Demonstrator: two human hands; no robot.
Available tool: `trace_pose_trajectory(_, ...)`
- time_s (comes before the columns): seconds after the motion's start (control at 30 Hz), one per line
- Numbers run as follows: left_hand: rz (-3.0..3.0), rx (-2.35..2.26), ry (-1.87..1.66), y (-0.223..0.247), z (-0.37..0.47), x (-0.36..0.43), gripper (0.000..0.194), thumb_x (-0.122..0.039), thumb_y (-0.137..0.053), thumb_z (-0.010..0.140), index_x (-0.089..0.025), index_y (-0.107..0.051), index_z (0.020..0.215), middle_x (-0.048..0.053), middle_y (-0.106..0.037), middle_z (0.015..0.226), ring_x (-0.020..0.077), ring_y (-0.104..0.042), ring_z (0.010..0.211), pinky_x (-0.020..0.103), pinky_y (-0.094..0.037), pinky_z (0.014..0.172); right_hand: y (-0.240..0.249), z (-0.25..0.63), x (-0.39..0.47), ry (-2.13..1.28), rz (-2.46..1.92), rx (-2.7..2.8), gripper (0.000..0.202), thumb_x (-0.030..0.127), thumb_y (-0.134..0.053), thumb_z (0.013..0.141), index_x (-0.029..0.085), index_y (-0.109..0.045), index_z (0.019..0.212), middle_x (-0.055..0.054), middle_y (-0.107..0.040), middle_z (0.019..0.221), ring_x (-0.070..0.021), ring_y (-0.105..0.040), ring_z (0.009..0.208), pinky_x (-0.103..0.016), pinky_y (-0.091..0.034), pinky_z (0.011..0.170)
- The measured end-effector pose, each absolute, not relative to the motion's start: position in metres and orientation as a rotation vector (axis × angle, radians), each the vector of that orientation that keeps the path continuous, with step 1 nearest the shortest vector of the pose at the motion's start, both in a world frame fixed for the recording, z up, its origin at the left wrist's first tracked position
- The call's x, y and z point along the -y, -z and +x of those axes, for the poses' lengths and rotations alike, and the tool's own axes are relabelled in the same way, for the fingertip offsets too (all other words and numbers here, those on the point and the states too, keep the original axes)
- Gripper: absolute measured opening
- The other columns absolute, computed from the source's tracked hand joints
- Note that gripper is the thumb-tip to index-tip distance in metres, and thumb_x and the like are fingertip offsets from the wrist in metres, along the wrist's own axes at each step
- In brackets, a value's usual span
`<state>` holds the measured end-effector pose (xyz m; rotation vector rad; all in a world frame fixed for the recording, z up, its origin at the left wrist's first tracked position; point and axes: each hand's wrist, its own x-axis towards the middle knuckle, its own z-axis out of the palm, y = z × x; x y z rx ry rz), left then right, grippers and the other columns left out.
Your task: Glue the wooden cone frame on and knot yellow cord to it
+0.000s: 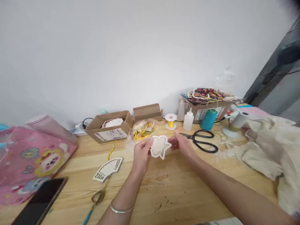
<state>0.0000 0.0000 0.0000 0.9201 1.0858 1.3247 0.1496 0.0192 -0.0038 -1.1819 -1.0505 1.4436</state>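
Observation:
My left hand (142, 153) grips a pale, flat, lobed cutout (160, 147) by its left edge, thumb on the near face. It has a raised cream rim, pointed tips at the lower right and a whitish middle; I cannot tell its material. My right hand (181, 143) is beside its right edge, thumb raised apart from the curled fingers, whose tips are close to the rim or touching it. Black-handled scissors (204, 140) lie just right of that hand. A fan-shaped cutout (108, 169) with yellow cord and a blue-ended tassel rests on the table to the left.
Behind my hands stand an open cardboard box (110, 135), a plastic bag of yellow cords (142, 132), a yellow thread spool (171, 122), a squeeze bottle (188, 120) and a teal thread cone (209, 119). A phone (39, 201) lies left; cream cloth (269, 147) heaps right.

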Motion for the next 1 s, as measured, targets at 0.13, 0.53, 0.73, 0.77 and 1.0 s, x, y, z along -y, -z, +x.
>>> trace_pose_trajectory(0.13, 0.939, -1.098, -1.31, 0.003, -0.002, -0.002, 0.029, -0.038, -0.057, 0.066, -0.012, -0.065, 0.077, 0.0, -0.062, 0.059, 0.0091, -0.052, 0.049, 0.019, -0.041, 0.046, 0.005, 0.148, -0.02, -1.479, -1.128, 1.167, 0.054, 0.06, -0.039, 0.068, 0.013, -0.059, 0.053, -0.002, -0.054, 0.048, -0.0075, -0.042, 0.041, -0.021, -0.035, 0.044)
trace_pose_trajectory(0.53, 0.972, -0.984, -1.154, -0.003, -0.001, -0.002, 0.037, -0.033, -0.062, 0.064, -0.013, -0.06, 0.095, 0.009, -0.065, 0.087, 0.0162, -0.06, 0.073, 0.024, -0.048, 0.063, 0.011, 0.152, -0.022, -1.179, -1.18, 1.237, 0.039, 0.048, -0.048, 0.071, 0.013, -0.056, 0.054, 0.003, -0.043, 0.041, -0.0064, -0.037, 0.042, -0.02, -0.029, 0.044)
trace_pose_trajectory(0.73, 1.002, -1.03, -1.16, 0.001, 0.0, -0.003, 0.034, -0.028, -0.064, 0.062, -0.013, -0.061, 0.092, 0.008, -0.065, 0.088, 0.0166, -0.06, 0.076, 0.025, -0.048, 0.067, 0.006, 0.151, -0.019, -1.251, -1.103, 1.218, 0.038, 0.048, -0.048, 0.07, 0.013, -0.057, 0.057, 0.002, -0.047, 0.045, -0.0074, -0.041, 0.045, -0.021, -0.034, 0.047)
trace_pose_trajectory(0.77, 0.996, -1.032, -1.171, 0.002, -0.001, -0.003, 0.034, -0.027, -0.064, 0.062, -0.013, -0.061, 0.092, 0.008, -0.065, 0.088, 0.0165, -0.06, 0.075, 0.025, -0.048, 0.067, 0.005, 0.15, -0.018, -1.27, -1.092, 1.211, 0.039, 0.048, -0.048, 0.07, 0.013, -0.058, 0.057, 0.001, -0.049, 0.047, -0.0076, -0.042, 0.046, -0.021, -0.035, 0.048)
trace_pose_trajectory(1.0, 1.0, -1.012, -1.24, 0.001, -0.001, -0.004, 0.037, -0.028, -0.064, 0.061, -0.014, -0.06, 0.095, 0.009, -0.065, 0.089, 0.0163, -0.06, 0.075, 0.024, -0.048, 0.065, 0.001, 0.146, -0.016, -1.372, -1.03, 1.201, 0.024, 0.035, -0.063, 0.06, 0.014, -0.063, 0.071, 0.001, -0.058, 0.058, -0.0059, -0.042, 0.048, -0.02, -0.035, 0.048)
